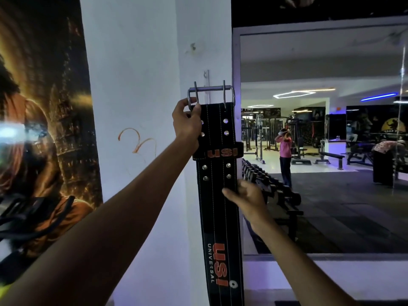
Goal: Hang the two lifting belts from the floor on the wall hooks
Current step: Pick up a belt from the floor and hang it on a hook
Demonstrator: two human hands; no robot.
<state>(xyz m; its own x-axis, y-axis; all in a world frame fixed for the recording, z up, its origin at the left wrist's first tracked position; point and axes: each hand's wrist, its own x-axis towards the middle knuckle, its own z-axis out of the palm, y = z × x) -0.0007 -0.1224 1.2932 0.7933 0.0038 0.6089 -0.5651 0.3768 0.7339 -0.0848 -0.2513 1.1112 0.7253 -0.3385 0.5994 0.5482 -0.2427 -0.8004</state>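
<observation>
1. Belt (217,195): one black lifting belt hangs upright against the white wall pillar (136,85), its lower end running out of the bottom of the picture. It carries orange "USI" lettering with "UNIVERSAL" beside it in white, white stitching lines, and pairs of metal rivets.
2. Buckle (210,93): the steel double-prong buckle sits at the belt's top end, both prongs pointing up past the roller bar.
3. Wall hook (206,77): a slim white hook bracket is fixed to the pillar directly behind and above the buckle; whether the buckle rests on it or is only held up against it cannot be told.
4. Left hand (187,122): closed around the belt's top left corner, the fingers pinching the left side of the buckle frame, the arm stretched up from the lower left.
5. Right hand (245,196): set against the belt's right edge below the lower rivets, thumb lying across the front face, the other fingers curled behind or beside the edge; how firm the hold is cannot be told.
6. Loop (217,152): a black keeper band marked "USI" wraps the belt between the two rivet groups.
7. Mirror (320,140): a large framed mirror to the right of the pillar reflects gym machines, a dumbbell rack (269,186) and benches.
8. Poster (44,107): a dark, golden-toned wall print covers the wall left of the pillar.
</observation>
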